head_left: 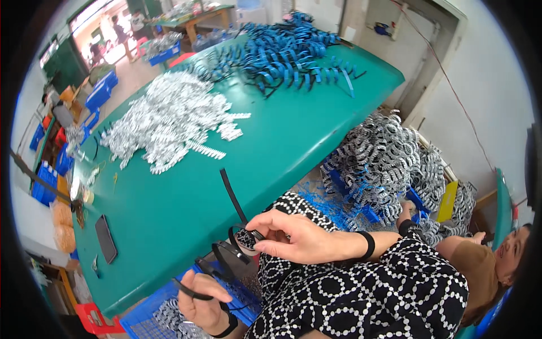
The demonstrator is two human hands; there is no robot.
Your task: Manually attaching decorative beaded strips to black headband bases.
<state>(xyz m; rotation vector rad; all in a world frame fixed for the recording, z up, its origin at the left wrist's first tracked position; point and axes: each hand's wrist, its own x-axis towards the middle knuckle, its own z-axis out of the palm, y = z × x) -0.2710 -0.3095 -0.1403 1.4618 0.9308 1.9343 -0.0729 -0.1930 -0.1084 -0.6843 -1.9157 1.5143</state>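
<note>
A: Your right hand (293,237) has thumb and fingertips pinched on a small patterned loop (247,239) at the end of the black strap (231,195). Your left hand (203,302) is closed in a fist around the strap's other end, lower down and nearer your body.

B: So which step are you at?

A: As I read it, you're working the loop end of the strap — feeding or seating it. The strap's free tail rises from the loop and lies over the near edge of the green table (186,209). The next move likely calls for a steady pinch from your right hand while your left keeps the strap taut, so the curl doesn't spring away.

B: How does the strap look?

A: Thin, flat and black, bent into a couple of springy curves between your hands; the loop shows a pale speckled face. Whether it is fully seated I can't tell.

B: And around the table?

A: Below its near edge, under your left hand, sits a blue crate (141,319) with patterned pieces in it. On the table, a heap of silver strips (166,121) lies toward the far left, a tangle of blue strips (282,53) at the far end, and a dark phone (105,239) near the left edge. Off its right side, silver coils (389,155) pile up — a person (497,263) sits beyond them.
</note>
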